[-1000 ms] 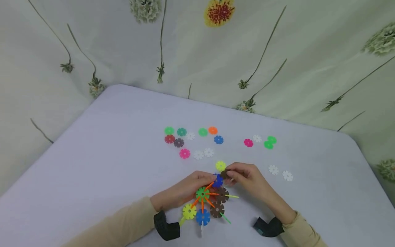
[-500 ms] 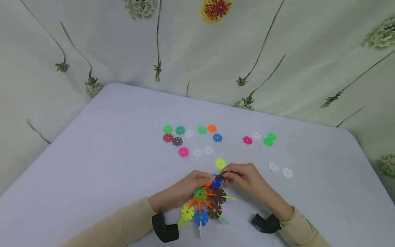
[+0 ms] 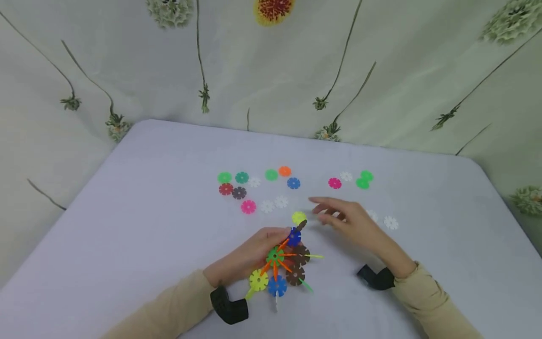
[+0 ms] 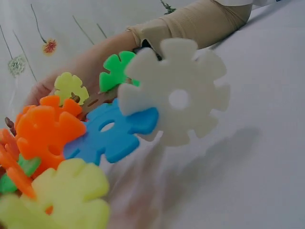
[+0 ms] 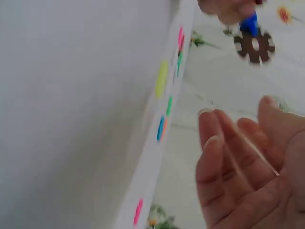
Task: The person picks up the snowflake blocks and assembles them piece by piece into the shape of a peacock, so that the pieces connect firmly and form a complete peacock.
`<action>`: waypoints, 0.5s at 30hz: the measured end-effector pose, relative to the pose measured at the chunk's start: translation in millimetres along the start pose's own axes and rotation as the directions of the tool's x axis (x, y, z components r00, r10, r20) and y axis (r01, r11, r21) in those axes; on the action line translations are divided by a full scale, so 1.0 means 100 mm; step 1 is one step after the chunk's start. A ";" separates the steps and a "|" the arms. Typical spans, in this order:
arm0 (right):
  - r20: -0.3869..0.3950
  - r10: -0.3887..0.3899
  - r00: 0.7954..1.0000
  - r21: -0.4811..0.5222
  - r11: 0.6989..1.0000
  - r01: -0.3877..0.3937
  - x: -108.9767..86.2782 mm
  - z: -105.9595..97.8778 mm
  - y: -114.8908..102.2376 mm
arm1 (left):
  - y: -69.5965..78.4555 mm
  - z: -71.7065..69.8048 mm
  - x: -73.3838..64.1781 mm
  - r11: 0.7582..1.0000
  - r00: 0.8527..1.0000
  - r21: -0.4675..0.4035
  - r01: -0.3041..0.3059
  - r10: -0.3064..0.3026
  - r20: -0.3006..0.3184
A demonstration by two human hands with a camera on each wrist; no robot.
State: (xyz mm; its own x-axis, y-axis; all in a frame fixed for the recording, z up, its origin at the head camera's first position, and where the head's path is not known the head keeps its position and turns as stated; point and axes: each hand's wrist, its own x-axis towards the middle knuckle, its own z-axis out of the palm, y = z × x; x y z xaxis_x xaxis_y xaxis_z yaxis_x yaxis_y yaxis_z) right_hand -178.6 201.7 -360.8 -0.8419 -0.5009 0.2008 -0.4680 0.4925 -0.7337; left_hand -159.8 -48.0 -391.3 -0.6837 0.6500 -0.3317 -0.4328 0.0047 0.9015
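My left hand (image 3: 260,249) grips a wheel-like cluster of notched plastic discs, its thumb by the dark blue disc (image 3: 294,238). A green disc (image 3: 275,257) forms the hub, with orange discs standing edge-on around it. Farther out come a yellow disc (image 3: 259,280), a light blue disc (image 3: 277,286) and brown discs (image 3: 295,276). Another brown disc (image 5: 240,46) is slotted into the dark blue one. In the left wrist view a white disc (image 4: 205,95) juts from the light blue one. Empty, with loosely bent fingers, my right hand (image 3: 353,219) hovers to the right of the cluster.
A loose yellow disc (image 3: 298,217) lies just beyond the cluster. Several discs are scattered farther back, among them a pink disc (image 3: 248,207) and an orange disc (image 3: 285,171). To the right are green discs (image 3: 363,182) and a white disc (image 3: 391,222). A floral curtain (image 3: 271,70) hangs behind the table.
My right hand has let go of the brown disc and moved away to the right and back. The brown disc stays on the dark blue one. My left hand keeps its hold.
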 end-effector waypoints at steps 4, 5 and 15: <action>-0.028 0.169 0.985 -0.228 0.958 -0.171 -0.08 -0.33 0.24 | 0.01 -0.02 -0.01 0.998 1.000 -0.064 -0.002 0.003 0.015; -0.026 0.213 0.977 -0.273 0.938 -0.212 -0.11 -0.39 0.30 | 0.01 -0.03 -0.02 0.997 1.000 -0.080 -0.007 0.008 0.018; 0.032 0.315 0.948 -0.307 0.906 -0.291 -0.23 -0.58 0.49 | -0.01 0.01 -0.01 0.992 0.999 -0.118 -0.033 0.032 -0.009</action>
State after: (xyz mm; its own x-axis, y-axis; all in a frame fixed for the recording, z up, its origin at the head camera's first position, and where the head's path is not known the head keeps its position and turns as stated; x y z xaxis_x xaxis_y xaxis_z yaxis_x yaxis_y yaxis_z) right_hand -198.1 278.4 -364.1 -0.9375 -0.3423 -0.0617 -0.2616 0.8108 -0.5235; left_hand -158.6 -48.1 -391.5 -0.7023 0.6431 -0.3054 -0.4767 -0.1062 0.8726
